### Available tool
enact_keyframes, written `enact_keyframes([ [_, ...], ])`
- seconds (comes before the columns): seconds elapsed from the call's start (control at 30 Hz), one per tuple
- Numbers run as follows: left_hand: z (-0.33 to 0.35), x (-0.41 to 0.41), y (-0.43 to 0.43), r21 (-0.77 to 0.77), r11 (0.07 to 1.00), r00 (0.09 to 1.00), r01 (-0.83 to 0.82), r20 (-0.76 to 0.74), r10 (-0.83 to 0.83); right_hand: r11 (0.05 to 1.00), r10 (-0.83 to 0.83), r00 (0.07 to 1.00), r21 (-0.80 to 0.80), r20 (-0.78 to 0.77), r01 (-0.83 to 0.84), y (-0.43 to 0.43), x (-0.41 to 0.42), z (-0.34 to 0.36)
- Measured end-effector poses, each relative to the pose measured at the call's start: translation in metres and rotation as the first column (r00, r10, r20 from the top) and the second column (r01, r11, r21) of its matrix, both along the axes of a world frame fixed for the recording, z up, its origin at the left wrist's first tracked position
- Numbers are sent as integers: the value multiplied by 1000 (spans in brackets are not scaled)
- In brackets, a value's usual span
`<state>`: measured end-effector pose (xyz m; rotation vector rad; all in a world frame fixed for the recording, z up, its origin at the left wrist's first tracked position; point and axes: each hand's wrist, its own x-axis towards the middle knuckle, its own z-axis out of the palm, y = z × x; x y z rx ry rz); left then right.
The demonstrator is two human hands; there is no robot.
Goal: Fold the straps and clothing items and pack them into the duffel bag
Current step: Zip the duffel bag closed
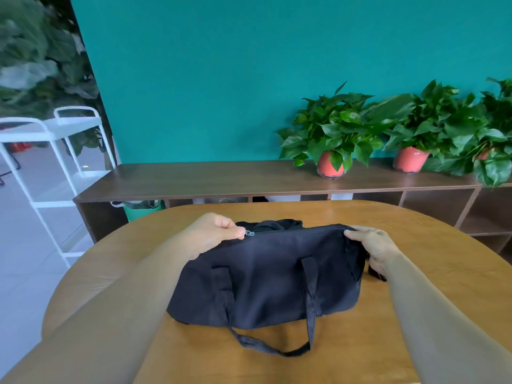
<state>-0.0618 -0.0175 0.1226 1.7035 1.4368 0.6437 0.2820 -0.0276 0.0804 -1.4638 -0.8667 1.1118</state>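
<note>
The black duffel bag (263, 273) is lying in the middle of the table (401, 314). The left hand (213, 234) is pinching the zipper pull (249, 233) at the left end of the bag's top. The right hand (374, 245) is gripping the right end of the bag. One handle strap (277, 347) is hanging from the bag toward the person, lying on the table.

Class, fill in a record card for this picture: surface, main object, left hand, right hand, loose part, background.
surface: wooden table
main object: black duffel bag, lying on the table
left: left hand pinches the zipper pull at the bag's left end
right: right hand grips the bag's right end
loose part: carry handle lies on the table in front
background: potted plants on a low shelf unit
</note>
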Motion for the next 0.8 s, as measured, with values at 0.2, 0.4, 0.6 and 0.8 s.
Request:
enact_keyframes([
  [0.2, -3, -42, 0, 11, 998, 998, -57, -8, 57, 999, -47, 999, -13, 20, 47, 10, -10, -2],
  [0.4, -7, -88, 0, 13, 984, 984, -177, -19, 177, 992, -121, 992, -43, 33, 122, 12, -11, -7],
  [0.6, -13, -100, -6, 61, 963, 964, -263, -15, 264, 980, -179, 982, -72, 65, 183, 16, -14, -10],
  [0.8, -26, -93, 1, 177, 956, 971, -233, -4, 237, 985, -138, 976, -78, 168, 153, 9, -22, -2],
])
